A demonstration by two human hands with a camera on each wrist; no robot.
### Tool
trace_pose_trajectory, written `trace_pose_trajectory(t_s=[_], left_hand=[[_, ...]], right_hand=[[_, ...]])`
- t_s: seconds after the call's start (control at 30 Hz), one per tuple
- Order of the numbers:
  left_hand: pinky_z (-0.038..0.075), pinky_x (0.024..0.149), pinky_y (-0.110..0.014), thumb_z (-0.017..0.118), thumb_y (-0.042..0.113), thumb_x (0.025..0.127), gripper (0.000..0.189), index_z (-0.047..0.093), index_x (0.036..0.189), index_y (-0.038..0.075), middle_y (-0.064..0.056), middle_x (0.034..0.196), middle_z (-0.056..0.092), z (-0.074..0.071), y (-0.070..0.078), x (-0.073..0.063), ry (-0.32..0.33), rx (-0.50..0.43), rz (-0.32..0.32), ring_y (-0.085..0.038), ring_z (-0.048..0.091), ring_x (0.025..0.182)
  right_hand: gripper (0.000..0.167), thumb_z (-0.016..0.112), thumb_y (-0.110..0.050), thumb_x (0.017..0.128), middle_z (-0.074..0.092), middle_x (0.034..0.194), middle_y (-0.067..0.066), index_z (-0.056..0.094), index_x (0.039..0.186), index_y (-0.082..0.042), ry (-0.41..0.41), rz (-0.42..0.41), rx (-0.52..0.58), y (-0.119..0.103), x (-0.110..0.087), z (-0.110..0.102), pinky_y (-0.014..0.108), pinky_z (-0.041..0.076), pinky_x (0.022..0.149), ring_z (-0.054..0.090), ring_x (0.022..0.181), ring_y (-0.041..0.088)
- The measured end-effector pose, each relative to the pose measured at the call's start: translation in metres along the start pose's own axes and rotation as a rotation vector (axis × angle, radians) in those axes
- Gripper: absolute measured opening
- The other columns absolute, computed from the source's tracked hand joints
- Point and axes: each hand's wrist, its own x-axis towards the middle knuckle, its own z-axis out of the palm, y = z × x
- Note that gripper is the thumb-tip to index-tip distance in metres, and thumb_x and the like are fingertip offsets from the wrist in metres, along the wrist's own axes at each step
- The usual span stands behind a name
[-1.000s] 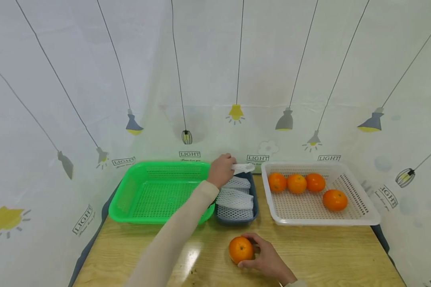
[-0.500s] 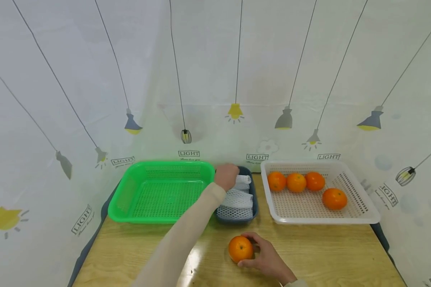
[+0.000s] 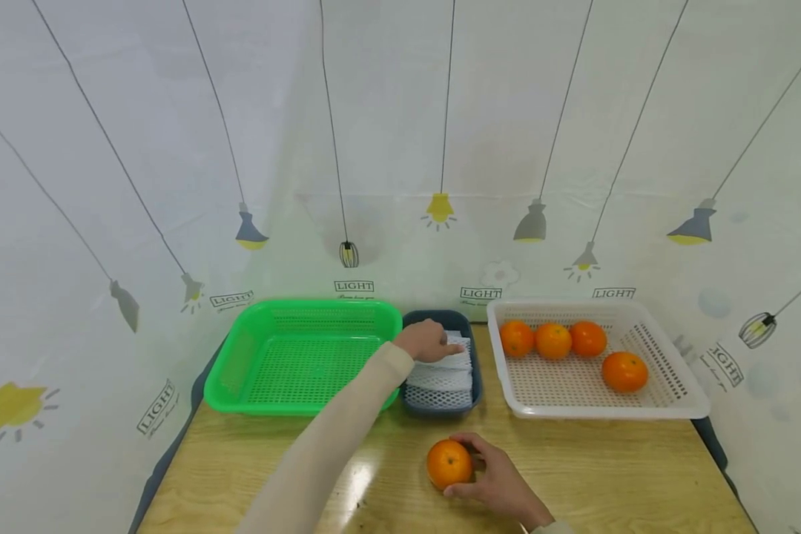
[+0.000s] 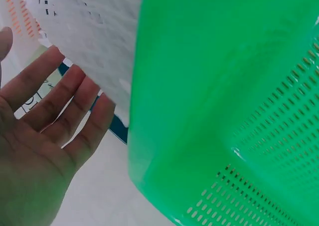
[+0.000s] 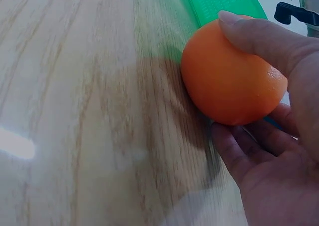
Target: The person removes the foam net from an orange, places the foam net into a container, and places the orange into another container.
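The right hand (image 3: pixel 500 486) is cupping an orange (image 3: pixel 449 463) with curled fingers, steadying it on the table (image 3: pixel 240 475) so it is not rolling; the left hand (image 3: pixel 429 341), fingers straight and spread, is resting on the foam nets (image 3: pixel 443 374) in the blue tray (image 3: pixel 475 386), between the green basket (image 3: pixel 300 356) and the white basket (image 3: pixel 641 400); a second ago it was lifting a net, which is now lying back on the stack.
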Motion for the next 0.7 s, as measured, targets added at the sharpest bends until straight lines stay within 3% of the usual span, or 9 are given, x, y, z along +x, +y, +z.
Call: trace_pose_trajectory(t_s=[0.1, 0.23, 0.5, 0.7], left_hand=[[0.056, 0.072, -0.028, 0.053, 0.057, 0.102, 0.05, 0.081, 0.104, 0.015, 0.001, 0.09, 0.077, -0.002, 0.0, -0.002, 0.041, -0.015, 0.05, -0.01, 0.066, 0.074], [0.058, 0.084, -0.03, 0.057, 0.05, 0.103, 0.042, 0.08, 0.11, 0.015, 0.0, 0.108, 0.078, -0.006, 0.001, -0.007, 0.11, -0.038, 0.093, -0.013, 0.07, 0.092], [0.052, 0.104, -0.035, 0.06, 0.046, 0.102, 0.037, 0.074, 0.123, 0.019, -0.002, 0.13, 0.068, -0.007, 0.0, -0.018, 0.216, -0.128, 0.11, -0.02, 0.06, 0.121], [0.047, 0.114, -0.04, 0.06, 0.043, 0.103, 0.037, 0.07, 0.129, 0.019, -0.001, 0.139, 0.064, -0.003, 0.008, -0.027, 0.247, -0.258, 0.127, -0.022, 0.055, 0.134]], right_hand=[[0.08, 0.093, -0.033, 0.075, 0.061, 0.141, 0.012, 0.054, 0.141, -0.011, 0.017, -0.014, 0.015, -0.003, -0.001, -0.001, 0.039, 0.057, 0.101, 0.063, 0.123, 0.028], [0.081, 0.094, -0.029, 0.074, 0.062, 0.139, 0.014, 0.054, 0.141, -0.006, 0.047, -0.029, 0.033, -0.009, -0.002, -0.005, 0.037, 0.057, 0.099, 0.063, 0.123, 0.031], [0.078, 0.091, -0.027, 0.077, 0.061, 0.14, 0.009, 0.054, 0.144, -0.011, 0.099, -0.058, 0.053, -0.028, -0.007, -0.028, 0.029, 0.054, 0.102, 0.058, 0.127, 0.027], [0.072, 0.087, -0.024, 0.082, 0.06, 0.141, 0.007, 0.053, 0.145, -0.018, 0.154, -0.131, 0.039, -0.042, -0.008, -0.054, 0.025, 0.053, 0.102, 0.056, 0.124, 0.007]])
